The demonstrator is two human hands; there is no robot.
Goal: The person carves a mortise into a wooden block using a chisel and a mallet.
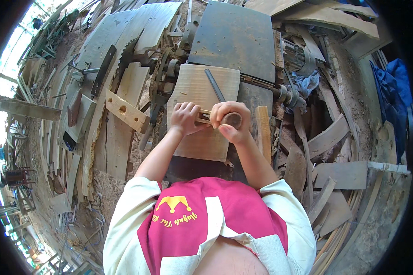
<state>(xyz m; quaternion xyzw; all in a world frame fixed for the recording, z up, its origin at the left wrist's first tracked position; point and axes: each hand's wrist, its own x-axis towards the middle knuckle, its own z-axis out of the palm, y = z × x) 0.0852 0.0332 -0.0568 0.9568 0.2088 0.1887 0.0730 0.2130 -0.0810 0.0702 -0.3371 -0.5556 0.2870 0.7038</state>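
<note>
A pale, curved wooden board (206,87) lies flat in front of me. My left hand (186,119) is closed at the near end of a small slotted piece of wood (203,117) on the board. Beside it my right hand (234,114) wraps round a tool handle, whose round brown wooden end (231,120) faces up. The rest of that tool is hidden by the fingers. A dark flat metal bar (214,85) runs over the board from beyond my right hand; whether it joins the handle I cannot tell.
Under the board stands a machine with a dark metal table (234,36). A toothed saw blade (126,57) and a wood block with holes (125,111) lie left. To the right are a narrow wood strip (263,133), piled offcuts (328,137) and a blue cloth (392,101).
</note>
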